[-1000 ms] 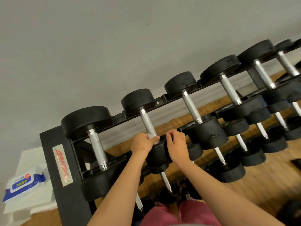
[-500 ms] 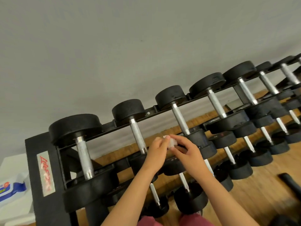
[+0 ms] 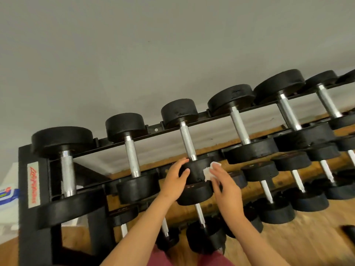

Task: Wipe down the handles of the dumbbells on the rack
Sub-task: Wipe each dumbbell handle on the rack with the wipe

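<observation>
A black rack (image 3: 24,227) carries several black dumbbells with knurled steel handles on its top rail, and smaller ones on lower tiers. My left hand (image 3: 173,179) grips the near head of the third dumbbell (image 3: 194,170) from the left; its handle (image 3: 187,143) is bare. My right hand (image 3: 225,187) is on the right side of that same head and pinches a small white wipe (image 3: 207,172) against it.
A grey wall rises behind the rack. A blue and white pack of wipes (image 3: 6,194) lies on a white surface at the left edge. Wooden floor runs under the rack, with a dark object (image 3: 348,232) at the bottom right.
The view shifted right along the rack. My hands left the second dumbbell, passed the wipe between them, and now flank the near head of the third dumbbell.
</observation>
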`<move>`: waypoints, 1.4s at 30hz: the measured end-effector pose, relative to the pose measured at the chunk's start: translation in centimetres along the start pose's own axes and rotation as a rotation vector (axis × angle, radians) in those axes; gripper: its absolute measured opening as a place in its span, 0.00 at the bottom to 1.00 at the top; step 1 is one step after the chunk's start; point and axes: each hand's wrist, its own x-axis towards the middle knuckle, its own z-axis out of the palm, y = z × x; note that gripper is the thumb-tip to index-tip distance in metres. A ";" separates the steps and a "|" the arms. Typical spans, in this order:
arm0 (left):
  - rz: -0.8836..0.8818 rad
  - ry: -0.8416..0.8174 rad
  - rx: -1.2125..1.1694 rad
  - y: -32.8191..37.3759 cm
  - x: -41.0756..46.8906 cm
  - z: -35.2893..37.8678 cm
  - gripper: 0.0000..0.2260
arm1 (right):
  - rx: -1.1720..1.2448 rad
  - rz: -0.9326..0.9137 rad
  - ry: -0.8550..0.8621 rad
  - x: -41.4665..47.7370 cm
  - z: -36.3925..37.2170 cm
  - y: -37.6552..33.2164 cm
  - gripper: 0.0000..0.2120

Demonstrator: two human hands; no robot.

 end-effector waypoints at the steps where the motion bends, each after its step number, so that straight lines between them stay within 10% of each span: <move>1: -0.031 0.017 -0.067 0.0 0.2 0.2 0.14 | 0.025 -0.056 -0.062 -0.3 0.4 0.5 0.21; 6: -0.142 0.067 -0.308 -0.2 1.0 -0.4 0.16 | -0.214 -0.421 -0.210 0.1 2.7 2.0 0.36; 11: -0.177 0.071 -0.301 -0.3 0.9 -0.3 0.16 | -0.465 -0.802 -0.426 1.4 3.7 0.9 0.19; 15: -0.175 0.073 -0.281 0.1 0.9 0.1 0.16 | -0.527 -0.877 -0.420 1.8 2.2 2.5 0.29; 21: -0.073 0.137 -0.147 0.0 0.3 1.2 0.12 | -0.268 -0.445 -0.340 1.2 -0.1 5.1 0.51; 25: -0.024 0.195 -0.055 -0.7 -0.1 2.5 0.11 | -0.196 -0.265 -0.210 0.0 1.9 3.6 0.48; 32: 0.049 0.153 -0.014 -1.5 0.2 1.6 0.11 | -0.294 -0.587 -0.355 0.3 2.7 2.4 0.36; 37: 0.058 0.198 0.040 -1.1 1.3 1.4 0.10 | -0.135 -0.141 -0.142 1.0 -0.2 5.7 0.44; 42: 0.044 0.270 0.060 0.5 4.5 1.8 0.09 | 0.051 -0.001 -0.033 4.9 -0.3 1.1 0.27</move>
